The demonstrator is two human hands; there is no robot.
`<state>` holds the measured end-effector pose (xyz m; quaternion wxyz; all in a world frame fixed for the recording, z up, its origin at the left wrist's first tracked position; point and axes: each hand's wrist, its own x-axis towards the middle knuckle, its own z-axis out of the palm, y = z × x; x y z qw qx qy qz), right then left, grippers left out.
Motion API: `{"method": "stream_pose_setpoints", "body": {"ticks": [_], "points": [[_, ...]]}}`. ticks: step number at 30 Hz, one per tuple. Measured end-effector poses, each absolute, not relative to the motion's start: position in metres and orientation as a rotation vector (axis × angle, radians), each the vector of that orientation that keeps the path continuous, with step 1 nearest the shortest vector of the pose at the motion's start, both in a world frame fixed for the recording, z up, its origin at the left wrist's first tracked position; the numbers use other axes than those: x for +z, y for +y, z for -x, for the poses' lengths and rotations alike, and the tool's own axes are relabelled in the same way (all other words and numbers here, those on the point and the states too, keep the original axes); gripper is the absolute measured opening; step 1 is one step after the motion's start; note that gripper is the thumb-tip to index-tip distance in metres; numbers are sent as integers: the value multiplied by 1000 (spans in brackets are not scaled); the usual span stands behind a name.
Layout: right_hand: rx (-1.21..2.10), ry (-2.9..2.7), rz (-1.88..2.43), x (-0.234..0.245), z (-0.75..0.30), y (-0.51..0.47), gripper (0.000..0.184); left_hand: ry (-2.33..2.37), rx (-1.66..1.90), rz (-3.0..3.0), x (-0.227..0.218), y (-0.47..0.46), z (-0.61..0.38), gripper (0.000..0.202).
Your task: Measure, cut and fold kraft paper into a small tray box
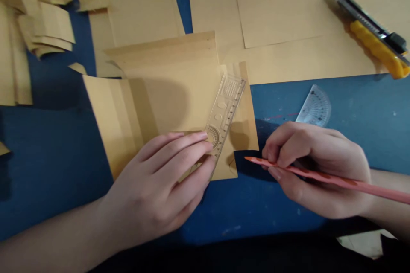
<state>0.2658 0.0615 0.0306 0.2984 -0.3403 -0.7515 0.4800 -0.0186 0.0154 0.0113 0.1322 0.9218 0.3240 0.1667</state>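
Note:
My left hand [160,183] lies flat, fingers stretched out, pressing the near end of a clear plastic ruler [226,108] onto a folded brown paper piece [166,98]. The ruler runs diagonally up to the right across the paper's right flap. My right hand [315,166] is closed around a pink-orange pencil [336,181], whose tip points left, just off the paper's lower right corner over the blue mat [64,153].
A clear protractor [315,106] lies just beyond my right hand. A yellow and black utility knife [371,34] rests on large brown sheets [288,8] at the far right. Folded brown paper scraps [45,25] pile up at the far left.

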Motion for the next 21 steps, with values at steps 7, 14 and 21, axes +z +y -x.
{"method": "stream_pose_setpoints", "body": {"ticks": [7,14,21], "points": [[1068,-2058,869,29,-270,57,18,916,462,-2796,17,12,17,21],[807,-2180,683,27,-274,53,26,1030,314,-2857,28,1,18,24],[683,-2201,692,24,-273,51,27,1145,238,-2827,29,-35,16,32]]}}
